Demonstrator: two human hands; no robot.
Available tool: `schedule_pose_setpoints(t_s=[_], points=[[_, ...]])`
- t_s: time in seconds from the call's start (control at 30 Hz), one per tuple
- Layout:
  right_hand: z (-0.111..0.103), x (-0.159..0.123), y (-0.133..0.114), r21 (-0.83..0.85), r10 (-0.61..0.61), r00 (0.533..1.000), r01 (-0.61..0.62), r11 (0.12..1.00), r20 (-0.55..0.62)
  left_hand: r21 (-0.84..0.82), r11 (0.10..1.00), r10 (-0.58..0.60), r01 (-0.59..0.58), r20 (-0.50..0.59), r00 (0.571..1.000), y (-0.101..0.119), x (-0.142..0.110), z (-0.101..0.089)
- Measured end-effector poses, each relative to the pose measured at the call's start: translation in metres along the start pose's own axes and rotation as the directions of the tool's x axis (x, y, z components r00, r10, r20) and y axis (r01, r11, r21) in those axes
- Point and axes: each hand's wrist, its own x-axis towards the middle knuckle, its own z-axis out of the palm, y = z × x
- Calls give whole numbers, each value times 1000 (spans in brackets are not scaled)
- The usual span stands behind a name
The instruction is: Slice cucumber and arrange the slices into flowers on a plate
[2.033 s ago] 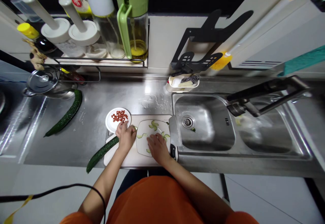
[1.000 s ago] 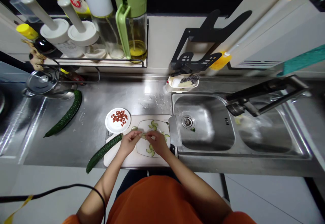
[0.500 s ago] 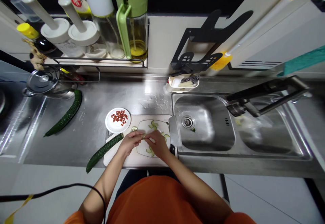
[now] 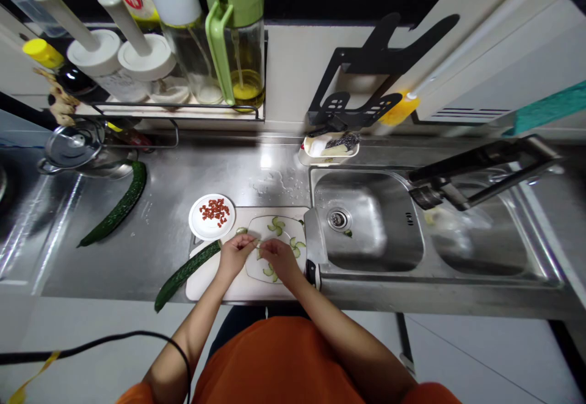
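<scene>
Cutting board [image 4: 208, 282]: lies beneath both hands, on the metal counter. We judge it steady enough for fine fingertip work.
Squared plate [image 4: 260, 230]: sits on the board, directly under the hands. We advise keeping the wrists raised here, so nothing set down gets dragged.
Near cucumber [image 4: 187, 274]: rests left of the left hand, one end on the board. We recommend the left forearm stay clear, as a nudge could roll it.
Knife [image 4: 315, 236]: just right of the right hand, at the board's edge. We judge that the right elbow and wrist should not swing outward.
White dish [image 4: 208, 235]: beyond and left of the left hand, bearing red bits [image 4: 214, 210].
Left hand [image 4: 235, 254]: thumb and fingers pinched on a pale sliver. A light pinch would suit it.
Right hand [image 4: 281, 259]: fingertips bunched at the same sliver; we cannot tell whether they grip.
Near fan of slices [image 4: 270, 273]: below the right hand, more exposed than two seconds ago, when that hand covered much of it.
Loose slice [image 4: 241, 231]: just beyond the left hand, which has since shifted rightward from this spot.
Pale sliver [image 4: 257, 243]: between the hands, above the plate; two seconds ago they were apart.
</scene>
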Motion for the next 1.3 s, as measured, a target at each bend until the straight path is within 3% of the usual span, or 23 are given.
schedule_pose_setpoints(t_s=[0.13,0.27,0.37,0.63,1.3], points=[[2,-2,3,-132,-123,991,115,985,-57,236,962,145,-138,-11,989,-4,0,-5],[4,-1,8,-256,-209,977,193,947,-36,439,833,350,-337,54,935,-8,3,-10],[6,2,12,-354,-210,977,182,917,-40,544,723,417,-426,147,897,-8,7,-12],[10,11,14,-554,-231,973,194,809,4,712,526,420,-465,258,870,-9,14,-9],[20,11,18,-753,-296,952,248,610,73,747,454,444,-487,284,850,-13,17,-7]])
